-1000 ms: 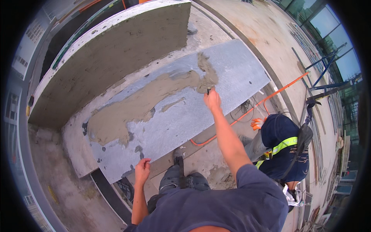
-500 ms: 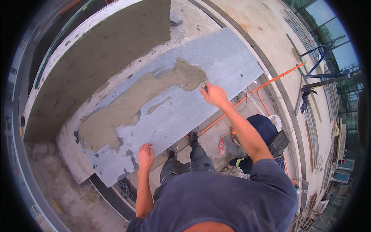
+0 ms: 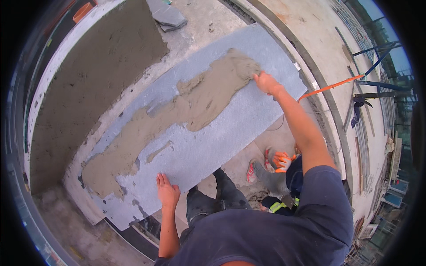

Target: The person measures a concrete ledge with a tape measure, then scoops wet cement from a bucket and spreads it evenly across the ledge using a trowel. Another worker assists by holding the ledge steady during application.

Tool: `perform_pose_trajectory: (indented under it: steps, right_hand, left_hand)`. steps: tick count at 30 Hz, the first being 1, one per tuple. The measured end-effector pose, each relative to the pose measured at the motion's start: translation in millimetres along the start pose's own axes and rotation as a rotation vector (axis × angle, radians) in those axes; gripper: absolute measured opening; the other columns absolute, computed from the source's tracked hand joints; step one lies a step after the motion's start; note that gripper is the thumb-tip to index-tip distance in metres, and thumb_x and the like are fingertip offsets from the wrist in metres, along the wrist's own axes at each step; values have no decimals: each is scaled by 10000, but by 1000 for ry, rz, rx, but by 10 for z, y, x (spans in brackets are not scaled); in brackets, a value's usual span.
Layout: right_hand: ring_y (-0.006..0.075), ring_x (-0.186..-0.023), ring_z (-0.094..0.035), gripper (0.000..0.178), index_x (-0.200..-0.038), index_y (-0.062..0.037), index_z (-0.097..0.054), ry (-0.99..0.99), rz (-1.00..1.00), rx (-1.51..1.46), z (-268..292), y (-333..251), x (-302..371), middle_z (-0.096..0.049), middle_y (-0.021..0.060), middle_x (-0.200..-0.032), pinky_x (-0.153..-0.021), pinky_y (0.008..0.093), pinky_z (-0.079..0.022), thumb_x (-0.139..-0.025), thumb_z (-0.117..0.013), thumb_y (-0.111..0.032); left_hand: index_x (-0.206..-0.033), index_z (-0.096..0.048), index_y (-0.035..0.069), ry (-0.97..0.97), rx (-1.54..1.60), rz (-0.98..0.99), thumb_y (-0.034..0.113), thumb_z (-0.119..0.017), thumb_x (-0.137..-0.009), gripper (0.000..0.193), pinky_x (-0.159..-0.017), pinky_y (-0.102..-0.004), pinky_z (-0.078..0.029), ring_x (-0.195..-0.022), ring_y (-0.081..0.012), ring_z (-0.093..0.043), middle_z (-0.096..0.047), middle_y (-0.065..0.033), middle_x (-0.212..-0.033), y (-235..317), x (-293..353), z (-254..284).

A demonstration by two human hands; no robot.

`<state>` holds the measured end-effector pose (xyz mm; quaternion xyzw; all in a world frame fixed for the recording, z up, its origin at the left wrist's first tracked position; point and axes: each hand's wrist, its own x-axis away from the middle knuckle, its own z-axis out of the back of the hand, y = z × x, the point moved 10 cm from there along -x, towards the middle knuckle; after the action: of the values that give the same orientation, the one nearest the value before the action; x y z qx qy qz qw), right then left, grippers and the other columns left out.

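A long blue-grey stone slab [image 3: 213, 139] lies across in front of me, with a thick band of wet grey mortar [image 3: 162, 119] running along it. At the band's far right end, my right hand [image 3: 267, 83] is closed round the handle of a trowel; its blade is hidden by the hand and mortar. Flat on the slab near its front edge lies my left hand [image 3: 167, 191], fingers stretched out and nothing held. A small separate smear of mortar [image 3: 159, 150] sits between that hand and the main band.
A curved wall [image 3: 88, 84] coated in mortar rises at the left. Behind the slab lie loose grey stone pieces [image 3: 169, 17]. To my right a co-worker crouches, wearing orange-and-white gloves [image 3: 282, 161]. An orange pole [image 3: 330, 86] and blue metal frame [image 3: 377, 66] stand beyond.
My right hand has moved farther right and away, and the mortar now reaches farther along the slab. My left hand has come down flat onto the slab. The co-worker's gloves have come into view.
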<state>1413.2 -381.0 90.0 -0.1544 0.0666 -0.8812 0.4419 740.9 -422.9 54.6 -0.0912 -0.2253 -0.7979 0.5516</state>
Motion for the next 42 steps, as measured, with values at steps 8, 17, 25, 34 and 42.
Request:
perform_pose_trajectory:
  steps: [8, 17, 25, 34, 42]
  right_hand:
    - [370, -615, -714, 650, -893, 76, -650, -443, -309, -508, -72, -374, 1225, -698, 240, -712, -635, 512, -572, -1119, -411, -485]
    - [416, -974, -760, 437, -1209, 4, -573, -309, 280, 181, -415, -2489, 1040, -774, 227, -1019, -826, 557, -588, -1102, -479, -409]
    - [430, -1040, -751, 409, -1206, 5, -575, -191, 118, 233, 63, -1588, -286, -773, 229, -1118, -897, 529, -595, -1090, -524, -383]
    - [389, -637, -701, 545, -1047, 59, -670, -405, -309, -217, 19, -403, -614, -726, 247, -820, -670, 532, -567, -1123, -454, -435]
    - [210, -450, -519, 577, -743, -44, -536, -353, -414, -861, 570, -451, -82, -489, 50, -555, -420, 414, -423, -1125, -459, -469]
  left_hand:
    - [-1611, -279, -129, -139, 169, 16, 216, -713, -836, 952, -1308, -477, -262, -1597, -507, -213, -221, -367, -1701, -289, 112, -182]
    - [-1624, -261, -113, -198, 164, 140, 192, -705, -838, 953, -1307, -476, -266, -1614, -480, -186, -191, -334, -1726, -147, 14, -116]
    - [-1642, -234, -90, -212, 200, 160, 157, -686, -842, 952, -1300, -473, -280, -1625, -454, -176, -178, -310, -1740, -180, 96, -67]
    - [-1642, -225, -92, -227, 191, 102, 129, -732, -809, 999, -1310, -478, -254, -1615, -493, -166, -161, -324, -1737, -155, 68, -77]
    - [-1647, -224, -79, -244, 233, 34, 125, -760, -795, 1028, -1317, -476, -237, -1607, -516, -167, -156, -354, -1725, -308, 93, -174]
